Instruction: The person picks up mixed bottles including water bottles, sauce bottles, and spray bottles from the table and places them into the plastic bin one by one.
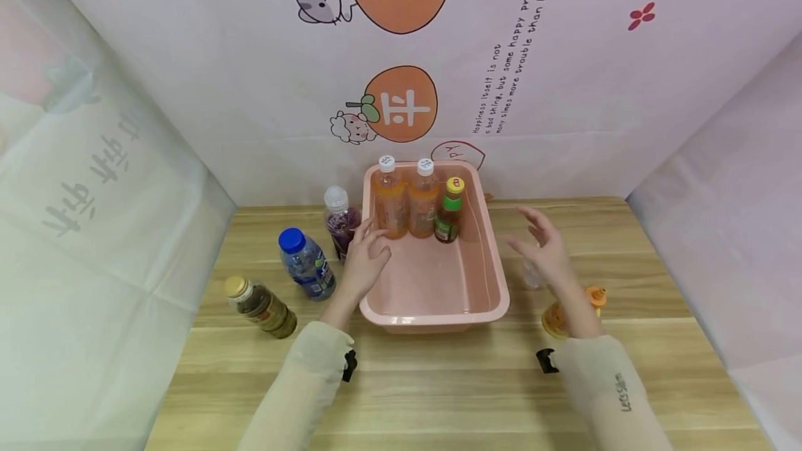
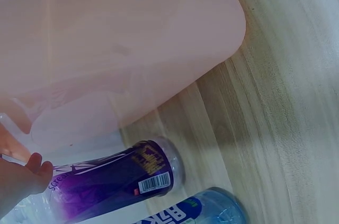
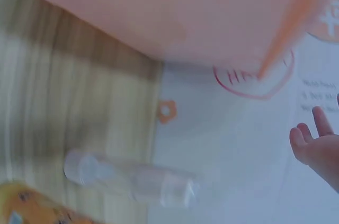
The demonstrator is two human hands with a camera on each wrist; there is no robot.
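Observation:
A pink plastic basin (image 1: 432,275) stands on the wooden table, holding two orange drink bottles (image 1: 391,207) with white caps and a dark sauce bottle (image 1: 448,214) with a yellow cap. My left hand (image 1: 363,262) is over the basin's left rim with fingers loosely bent and nothing in them. Close beside it stands a purple-labelled bottle (image 2: 116,181). To the right of the basin, my right hand (image 1: 544,248) is raised with its fingers apart, holding nothing. Below that hand is a small clear bottle (image 3: 132,179), partly hidden by it in the head view.
Left of the basin stand a blue-capped bottle (image 1: 310,266) and a yellow-capped bottle of brownish liquid (image 1: 266,312). An orange-topped bottle (image 1: 554,320) is partly behind the right forearm. Printed white cloth (image 1: 551,159) hangs along the back and sides of the table.

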